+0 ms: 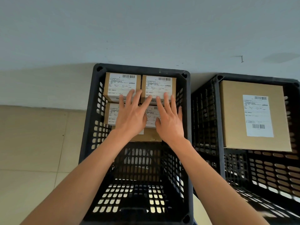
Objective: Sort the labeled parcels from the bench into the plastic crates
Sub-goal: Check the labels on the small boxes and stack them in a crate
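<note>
Against a pale wall, our flat-fingered left hand (pixel 129 114) and right hand (pixel 168 117) press small labelled brown cardboard parcels (pixel 121 86) inside the black perforated plastic crate (pixel 95 127); they seem light, rigid, best gripped by opposite sides.

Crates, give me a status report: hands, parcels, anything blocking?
Left hand and right hand flat on small parcels in left crate. Nothing blocking.
</note>
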Demonstrator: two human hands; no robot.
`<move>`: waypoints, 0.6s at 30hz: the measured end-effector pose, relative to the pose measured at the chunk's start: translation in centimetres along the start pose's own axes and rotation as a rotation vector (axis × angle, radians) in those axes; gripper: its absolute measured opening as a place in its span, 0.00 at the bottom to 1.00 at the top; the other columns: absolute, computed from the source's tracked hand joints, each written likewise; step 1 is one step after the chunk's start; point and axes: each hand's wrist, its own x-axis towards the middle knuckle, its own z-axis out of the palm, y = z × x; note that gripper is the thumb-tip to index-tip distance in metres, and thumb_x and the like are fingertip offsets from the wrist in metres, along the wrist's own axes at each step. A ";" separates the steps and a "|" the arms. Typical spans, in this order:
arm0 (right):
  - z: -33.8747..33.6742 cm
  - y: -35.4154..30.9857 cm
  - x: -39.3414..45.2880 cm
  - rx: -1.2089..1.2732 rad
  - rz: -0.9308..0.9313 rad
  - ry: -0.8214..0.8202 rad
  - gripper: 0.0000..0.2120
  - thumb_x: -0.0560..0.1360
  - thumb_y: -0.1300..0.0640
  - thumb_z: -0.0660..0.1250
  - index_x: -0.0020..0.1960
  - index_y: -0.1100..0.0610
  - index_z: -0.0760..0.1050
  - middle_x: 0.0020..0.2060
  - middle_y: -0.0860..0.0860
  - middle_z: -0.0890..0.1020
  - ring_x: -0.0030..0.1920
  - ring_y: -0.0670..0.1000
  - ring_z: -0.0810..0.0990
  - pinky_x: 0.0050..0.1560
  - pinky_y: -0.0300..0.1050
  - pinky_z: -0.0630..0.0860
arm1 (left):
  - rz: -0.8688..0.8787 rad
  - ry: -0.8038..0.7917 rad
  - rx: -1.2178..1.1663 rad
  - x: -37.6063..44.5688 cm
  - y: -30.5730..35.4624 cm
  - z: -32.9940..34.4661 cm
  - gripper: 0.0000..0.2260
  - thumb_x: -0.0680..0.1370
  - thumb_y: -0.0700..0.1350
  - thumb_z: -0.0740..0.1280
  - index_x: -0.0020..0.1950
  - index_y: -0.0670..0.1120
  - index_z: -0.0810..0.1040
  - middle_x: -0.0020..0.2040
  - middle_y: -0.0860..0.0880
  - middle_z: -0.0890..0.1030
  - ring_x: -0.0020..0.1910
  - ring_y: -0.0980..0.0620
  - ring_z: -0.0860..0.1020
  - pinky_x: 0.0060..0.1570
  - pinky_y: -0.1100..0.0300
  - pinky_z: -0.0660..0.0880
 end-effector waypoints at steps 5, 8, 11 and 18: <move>-0.9 -0.1 0.4 0.033 0.016 0.004 0.38 0.80 0.65 0.64 0.85 0.51 0.52 0.85 0.53 0.49 0.84 0.57 0.41 0.80 0.62 0.48 | 0.013 -0.003 0.002 0.1 -0.2 -0.1 0.35 0.75 0.46 0.74 0.80 0.50 0.66 0.79 0.41 0.62 0.80 0.36 0.59 0.75 0.28 0.59; -1.4 -0.2 0.6 0.058 0.028 -0.008 0.38 0.79 0.66 0.64 0.84 0.51 0.54 0.85 0.53 0.50 0.84 0.57 0.42 0.80 0.64 0.53 | 0.009 -0.015 -0.023 0.5 -0.2 -0.5 0.33 0.74 0.47 0.74 0.79 0.50 0.68 0.77 0.41 0.65 0.78 0.36 0.61 0.74 0.29 0.61; -1.6 -0.6 0.7 0.075 0.049 -0.026 0.37 0.79 0.65 0.65 0.83 0.51 0.55 0.85 0.52 0.50 0.84 0.56 0.43 0.78 0.65 0.59 | -0.026 -0.034 -0.034 1.0 -0.4 -1.3 0.30 0.76 0.51 0.73 0.77 0.55 0.70 0.77 0.45 0.67 0.77 0.39 0.62 0.71 0.33 0.65; -3.0 -1.5 0.6 0.471 0.199 0.152 0.21 0.82 0.64 0.65 0.75 0.56 0.72 0.76 0.54 0.72 0.77 0.54 0.70 0.73 0.52 0.74 | -0.177 -0.101 -0.307 3.1 -0.3 -3.6 0.20 0.82 0.52 0.67 0.74 0.58 0.75 0.74 0.50 0.70 0.75 0.45 0.62 0.73 0.39 0.58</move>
